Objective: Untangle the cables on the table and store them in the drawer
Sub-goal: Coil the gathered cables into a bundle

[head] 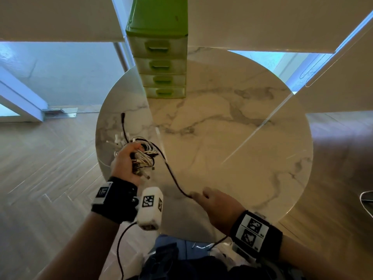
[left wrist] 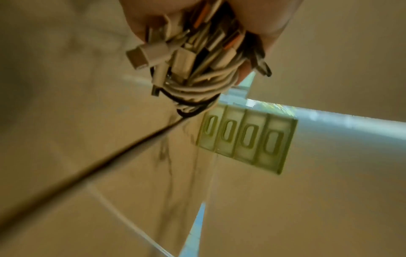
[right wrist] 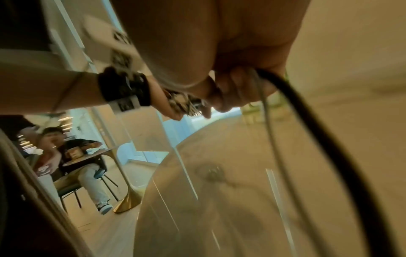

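Observation:
My left hand grips a tangled bundle of white and black cables above the left side of the round marble table. In the left wrist view the bundle shows white plugs and orange bands between my fingers. A black cable runs from the bundle to my right hand, which pinches it near the table's front edge. The right wrist view shows the black cable leaving my curled fingers. The green drawer unit stands at the table's far side, all drawers closed.
A black cable end with a plug sticks up behind the bundle. Wooden floor surrounds the table. In the right wrist view a seated person sits at another table to the left. A white wire loop lies at the right edge.

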`<state>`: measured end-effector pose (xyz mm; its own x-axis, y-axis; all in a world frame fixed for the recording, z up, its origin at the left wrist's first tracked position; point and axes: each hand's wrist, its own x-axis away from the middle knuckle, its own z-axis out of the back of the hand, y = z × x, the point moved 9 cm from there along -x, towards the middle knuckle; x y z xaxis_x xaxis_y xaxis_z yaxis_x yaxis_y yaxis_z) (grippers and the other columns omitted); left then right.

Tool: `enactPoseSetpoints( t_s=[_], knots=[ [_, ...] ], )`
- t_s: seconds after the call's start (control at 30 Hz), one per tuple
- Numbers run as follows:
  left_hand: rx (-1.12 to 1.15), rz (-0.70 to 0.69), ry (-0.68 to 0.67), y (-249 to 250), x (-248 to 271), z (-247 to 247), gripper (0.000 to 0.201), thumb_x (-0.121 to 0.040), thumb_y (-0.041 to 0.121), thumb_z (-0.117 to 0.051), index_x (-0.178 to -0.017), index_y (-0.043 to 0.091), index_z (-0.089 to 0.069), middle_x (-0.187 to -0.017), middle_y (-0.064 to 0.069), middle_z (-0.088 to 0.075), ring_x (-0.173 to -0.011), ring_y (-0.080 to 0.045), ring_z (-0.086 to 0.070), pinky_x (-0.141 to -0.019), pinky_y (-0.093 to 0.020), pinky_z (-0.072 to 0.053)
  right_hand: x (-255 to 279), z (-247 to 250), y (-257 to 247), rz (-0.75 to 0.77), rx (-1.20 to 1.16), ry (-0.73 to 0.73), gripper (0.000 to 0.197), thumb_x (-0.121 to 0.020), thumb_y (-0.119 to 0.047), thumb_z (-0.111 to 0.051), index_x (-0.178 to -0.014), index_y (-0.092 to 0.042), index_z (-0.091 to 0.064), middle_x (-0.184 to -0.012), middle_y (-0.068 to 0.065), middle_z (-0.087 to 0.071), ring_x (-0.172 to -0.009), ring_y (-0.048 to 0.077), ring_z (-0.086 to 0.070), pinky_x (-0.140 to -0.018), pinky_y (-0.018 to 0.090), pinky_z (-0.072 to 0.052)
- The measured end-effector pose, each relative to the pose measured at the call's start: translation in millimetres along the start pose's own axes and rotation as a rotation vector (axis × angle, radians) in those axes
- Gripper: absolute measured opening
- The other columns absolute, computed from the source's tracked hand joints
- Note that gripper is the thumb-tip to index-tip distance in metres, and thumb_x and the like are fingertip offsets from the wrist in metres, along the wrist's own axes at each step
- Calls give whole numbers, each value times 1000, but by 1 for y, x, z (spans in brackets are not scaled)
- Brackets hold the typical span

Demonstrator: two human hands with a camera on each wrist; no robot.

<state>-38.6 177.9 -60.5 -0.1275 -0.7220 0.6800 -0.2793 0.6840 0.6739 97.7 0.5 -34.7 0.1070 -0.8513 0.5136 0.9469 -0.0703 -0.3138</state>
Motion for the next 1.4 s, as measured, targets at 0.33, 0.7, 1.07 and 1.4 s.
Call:
enactPoseSetpoints(
  t_s=[0.33, 0.7, 1.07, 1.4],
  knots=[
    [-1014, -230, -319, -3, 38, -54, 12, -74, 2, -71, -63, 4, -67, -56, -7, -62, -52, -15, -59, -51, -25, -49, -7, 73, -46, 394, 199, -2, 48, -90, 2, -39, -128, -25, -51, -115, 4, -53, -102, 24, -43, -77, 33, -38],
    [-1159, -122, -462, -37, 44, -55, 15, -74, 10, -74, -66, 6, -62, -62, -4, -62, -51, -7, -55, -51, -18, -45, -30, 130, -9, 274, -314, 306, 16, -93, -11, -50, -103, -12, -62, -102, 4, -60, -91, 18, -55, -84, 34, -46],
    [-478, 141, -242, -47, 41, -36, 7, -76, 0, -66, -70, 0, -63, -55, -9, -61, -40, -14, -56, -39, -19, -44, -10, 149, 18, 302, -247, 733, 21, -90, -18, -45, -98, -13, -63, -92, 4, -58, -84, 20, -51, -73, 26, -43],
    [-482, -108, 1, 2, 29, -3, 13, -69, 3, -74, -79, -4, -69, -71, -21, -67, -64, -31, -64, -67, -45, -55, -25, 93, 116, -268, -117, 328, 45, -91, -13, -34, -134, -14, -44, -137, 8, -43, -126, 28, -36, -108, 40, -27]
  ],
)
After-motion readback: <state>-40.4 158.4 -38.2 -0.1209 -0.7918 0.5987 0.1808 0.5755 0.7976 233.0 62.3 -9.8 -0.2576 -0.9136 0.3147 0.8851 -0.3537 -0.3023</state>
